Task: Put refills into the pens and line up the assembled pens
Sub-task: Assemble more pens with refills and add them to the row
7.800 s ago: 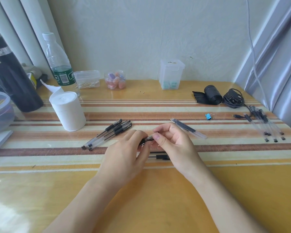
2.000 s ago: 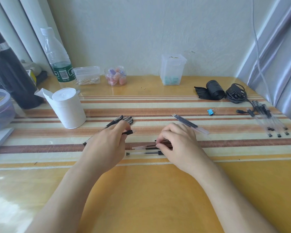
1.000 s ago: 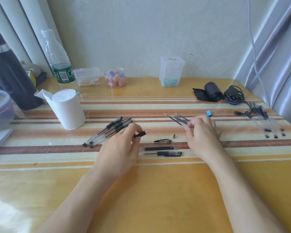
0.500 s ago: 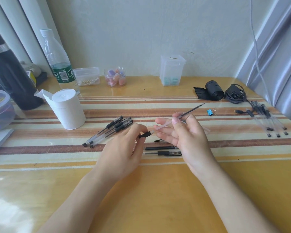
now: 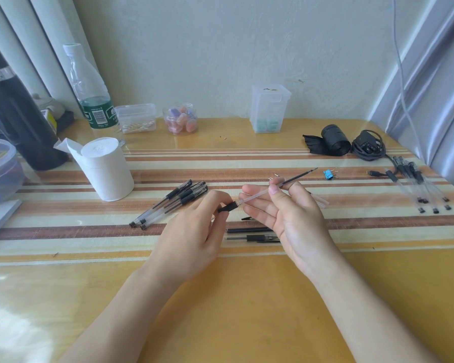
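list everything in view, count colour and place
refill: one, black and clear, right hand
pen barrel: one, black grip, left hand
left pen pile: about four, clear-black, centre left
right pen pile: several, clear-black, right edge
loose pen parts: few, black, between hands
tissue roll: one, white, left
water bottle: one, clear, back left
flask: one, black, far left
cotton swab box: one, clear, back
jar: one, clear, back
lidded box: one, clear, back centre
bag roll: one, black, back right
cable: one, black, back right
binder clip: one, blue, right
left hand: grips pen barrel
right hand: pinches refill
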